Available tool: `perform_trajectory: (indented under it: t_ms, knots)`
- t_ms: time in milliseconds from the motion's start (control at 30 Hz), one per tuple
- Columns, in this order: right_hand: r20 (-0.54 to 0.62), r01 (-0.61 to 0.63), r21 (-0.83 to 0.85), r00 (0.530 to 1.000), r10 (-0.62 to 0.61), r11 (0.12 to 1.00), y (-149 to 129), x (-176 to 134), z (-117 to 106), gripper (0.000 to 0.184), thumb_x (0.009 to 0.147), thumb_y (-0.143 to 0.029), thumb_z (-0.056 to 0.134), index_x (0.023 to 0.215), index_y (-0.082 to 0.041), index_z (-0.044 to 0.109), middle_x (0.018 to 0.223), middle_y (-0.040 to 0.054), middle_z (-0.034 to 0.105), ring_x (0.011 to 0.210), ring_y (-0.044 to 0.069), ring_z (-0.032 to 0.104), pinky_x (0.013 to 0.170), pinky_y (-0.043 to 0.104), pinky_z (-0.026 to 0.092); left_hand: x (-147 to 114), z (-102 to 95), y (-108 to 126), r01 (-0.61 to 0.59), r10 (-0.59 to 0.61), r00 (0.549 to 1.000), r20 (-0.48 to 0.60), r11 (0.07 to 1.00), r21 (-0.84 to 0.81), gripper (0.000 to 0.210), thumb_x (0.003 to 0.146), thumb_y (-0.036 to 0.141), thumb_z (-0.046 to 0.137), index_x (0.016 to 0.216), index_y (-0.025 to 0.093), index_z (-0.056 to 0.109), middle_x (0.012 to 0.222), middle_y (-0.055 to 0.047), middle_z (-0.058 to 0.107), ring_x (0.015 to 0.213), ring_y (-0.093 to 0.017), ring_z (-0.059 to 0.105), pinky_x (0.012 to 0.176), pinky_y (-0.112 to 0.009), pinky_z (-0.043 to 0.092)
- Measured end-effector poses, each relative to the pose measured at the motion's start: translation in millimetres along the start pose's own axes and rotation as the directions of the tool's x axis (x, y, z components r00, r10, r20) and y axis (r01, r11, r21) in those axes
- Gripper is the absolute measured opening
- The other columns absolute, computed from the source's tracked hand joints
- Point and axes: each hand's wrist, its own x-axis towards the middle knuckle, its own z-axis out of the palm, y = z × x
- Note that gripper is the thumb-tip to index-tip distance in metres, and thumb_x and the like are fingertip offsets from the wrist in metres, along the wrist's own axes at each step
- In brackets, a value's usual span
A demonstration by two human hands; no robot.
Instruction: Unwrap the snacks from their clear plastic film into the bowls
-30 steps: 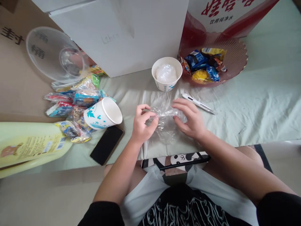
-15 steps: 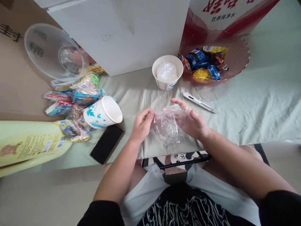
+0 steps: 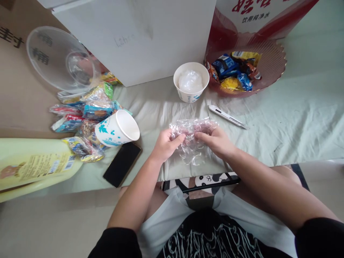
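A crumpled sheet of clear plastic film (image 3: 192,148) is stretched between my two hands above the cloth. My left hand (image 3: 167,145) grips its left side, thumb on top and fingers beneath. On the right side my right hand (image 3: 216,139) pinches the film the same way, its fingers showing through the plastic. Just beyond them stands a white paper bowl (image 3: 189,96) with a wad of clear plastic (image 3: 190,81) inside. A white utility knife (image 3: 228,116) lies to the right of my right hand. Left of my left hand, a paper cup (image 3: 115,129) lies tilted on its side.
A pink ribbed bowl (image 3: 270,71) holds wrapped snacks at the back right. White (image 3: 134,43) and red (image 3: 252,27) boxes stand behind. To the left are snack packets (image 3: 96,109), a clear plastic tub (image 3: 57,61), a phone (image 3: 123,164) and a yellow package (image 3: 34,165).
My right hand has closed from spread fingers onto the film and turned palm down. My left hand has shifted slightly lower, and the film is now bunched between both hands.
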Motion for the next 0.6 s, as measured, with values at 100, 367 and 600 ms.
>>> perform_trajectory:
  t_ms: [100, 367, 600]
  knots:
    - [0.085, 0.044, -0.203, 0.996, -0.028, 0.978, -0.1, -2.1, -3.9, 0.019, 0.086, -0.039, 0.069, 0.085, -0.020, 0.065, 0.075, 0.0021, 0.066, 0.071, 0.017, 0.062, 0.067, 0.034, 0.051, -0.6, -0.8, 1.6, -0.018, 0.029, 0.997, -0.076, 0.991, 0.134, 0.031, 0.084, 0.047, 0.075, 0.082, 0.017, 0.071, 0.067, -0.001, 0.069, 0.058, -0.013, 0.064, 0.054, -0.023, 0.048]
    - [0.065, 0.172, 0.143, 0.981, -0.183, 0.975, -1.9, -0.2, -9.6, 0.024, 0.082, -0.045, 0.075, 0.088, -0.023, 0.067, 0.070, -0.0018, 0.061, 0.058, 0.012, 0.052, 0.056, 0.028, 0.042, -6.4, -9.7, 7.9, 0.050, -0.023, 0.992, 0.124, 0.975, -0.215, 0.035, 0.078, 0.050, 0.079, 0.097, 0.022, 0.068, 0.054, 0.006, 0.062, 0.039, -0.012, 0.055, 0.041, -0.023, 0.044]
    - [0.063, 0.044, -0.018, 0.997, -0.043, 0.999, -10.4, 0.1, -12.7, 0.044, 0.086, -0.062, 0.054, 0.074, -0.021, 0.065, 0.071, 0.0046, 0.062, 0.064, 0.019, 0.055, 0.061, 0.034, 0.043, 2.6, -13.1, 4.0, -0.308, 0.317, 0.948, -0.004, 0.924, 0.228, 0.026, 0.087, 0.041, 0.060, 0.080, 0.018, 0.069, 0.082, -0.006, 0.069, 0.072, -0.017, 0.062, 0.066, -0.030, 0.052]
